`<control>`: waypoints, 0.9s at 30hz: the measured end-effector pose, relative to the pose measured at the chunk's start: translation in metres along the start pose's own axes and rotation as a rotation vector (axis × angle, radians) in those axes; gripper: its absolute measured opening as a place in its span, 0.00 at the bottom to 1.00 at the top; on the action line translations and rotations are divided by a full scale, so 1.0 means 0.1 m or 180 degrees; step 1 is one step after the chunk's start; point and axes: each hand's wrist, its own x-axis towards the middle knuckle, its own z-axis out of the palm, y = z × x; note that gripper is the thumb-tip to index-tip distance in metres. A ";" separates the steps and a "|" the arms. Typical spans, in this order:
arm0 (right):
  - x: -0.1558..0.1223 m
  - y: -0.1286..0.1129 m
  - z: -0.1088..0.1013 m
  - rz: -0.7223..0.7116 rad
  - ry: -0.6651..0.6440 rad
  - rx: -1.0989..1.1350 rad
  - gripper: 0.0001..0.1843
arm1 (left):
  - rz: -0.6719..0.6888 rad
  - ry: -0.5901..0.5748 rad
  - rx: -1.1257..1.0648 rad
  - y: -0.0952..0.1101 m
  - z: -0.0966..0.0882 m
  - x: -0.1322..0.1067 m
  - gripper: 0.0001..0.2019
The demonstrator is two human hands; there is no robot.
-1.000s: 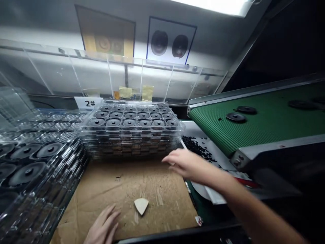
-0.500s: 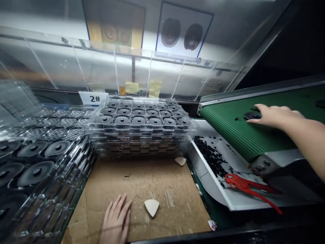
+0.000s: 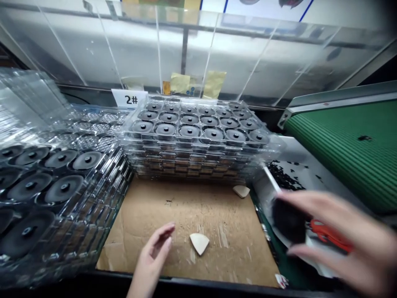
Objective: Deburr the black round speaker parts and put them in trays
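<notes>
My right hand (image 3: 338, 236), smeared by motion, grips a round black disc-like part (image 3: 288, 219) between thumb and fingers above the edge of the white tray (image 3: 266, 194). Red-handled cutters (image 3: 330, 236) show partly behind that hand. Over the front of the cardboard sheet (image 3: 214, 215), my left hand (image 3: 156, 248) is half curled, thumb and fingers apart, holding nothing. To its right, a pale wedge-shaped piece (image 3: 199, 243) lies on the cardboard; a second pale wedge (image 3: 241, 191) is near the far right corner.
Stacked clear plastic trays (image 3: 192, 153) holding round black parts stand behind the cardboard. More stacked trays (image 3: 99, 198) rise at the left. The green conveyor belt (image 3: 350, 124) at the right carries a small black scrap (image 3: 364, 138). Small black bits (image 3: 283, 176) lie in the white tray.
My right hand has brought the black disc off the green belt, toward me and over the white tray's edge. My left hand has lifted from lying flat and curled. The view has tilted down.
</notes>
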 end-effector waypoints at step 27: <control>-0.86 -0.76 2.10 0.0116 -0.0593 0.0356 0.21 | -0.2060 -0.0225 -0.4192 0.54 -0.15 -0.26 0.28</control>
